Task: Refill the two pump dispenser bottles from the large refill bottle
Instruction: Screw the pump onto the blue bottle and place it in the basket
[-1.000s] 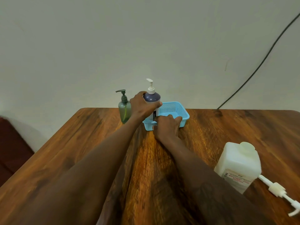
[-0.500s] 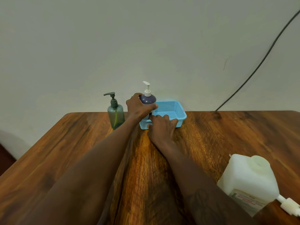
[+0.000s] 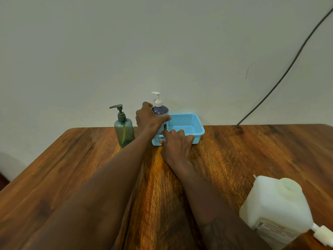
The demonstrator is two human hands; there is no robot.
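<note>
My left hand [image 3: 150, 118] grips the purple pump bottle [image 3: 161, 110] with a white pump, which stands in the left end of the blue basket [image 3: 191, 123] at the far edge of the table. My right hand [image 3: 177, 143] holds the basket's near rim, fingers curled over it. A green pump bottle [image 3: 124, 129] with a dark pump stands upright on the table just left of the basket. The large white refill bottle [image 3: 275, 206] stands open at the near right, with its white pump head [image 3: 322, 233] lying beside it.
The wooden table [image 3: 252, 150] meets a plain wall at its far edge. A black cable [image 3: 288, 69] runs down the wall to the table's back right.
The view has shifted, so things sit differently in frame. Both hands have kept their holds on the purple bottle and the basket.
</note>
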